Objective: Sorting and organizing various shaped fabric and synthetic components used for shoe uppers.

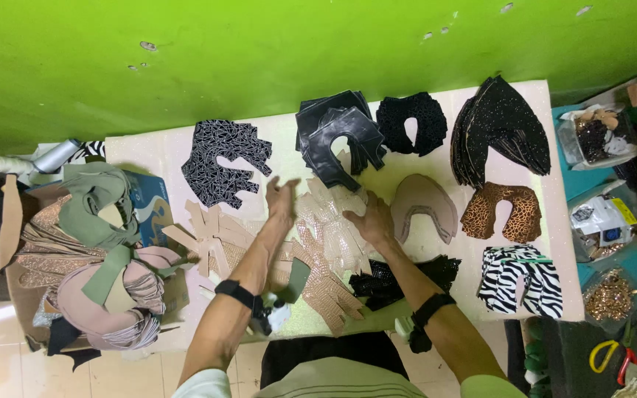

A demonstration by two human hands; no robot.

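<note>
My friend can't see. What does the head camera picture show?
Seen from above, a person's left hand and right hand reach over beige cut pieces on a white table. Around them lie stacks of black pieces, a leopard-print stack and a zebra-striped stack, below a green wall.

- Clear embossed cut pieces [333, 221]: translucent, scaly texture, overlapping in a loose flat heap at table centre, betw. both hands; right hand rests on heap's right edge.
- Beige scaly cut pieces [326, 284]: tan-pink, fanned flat just below clear heap, toward near table edge.
- Tan flat cut pieces [211, 232]: plain, notched, spread flat, left of clear heap.
</note>
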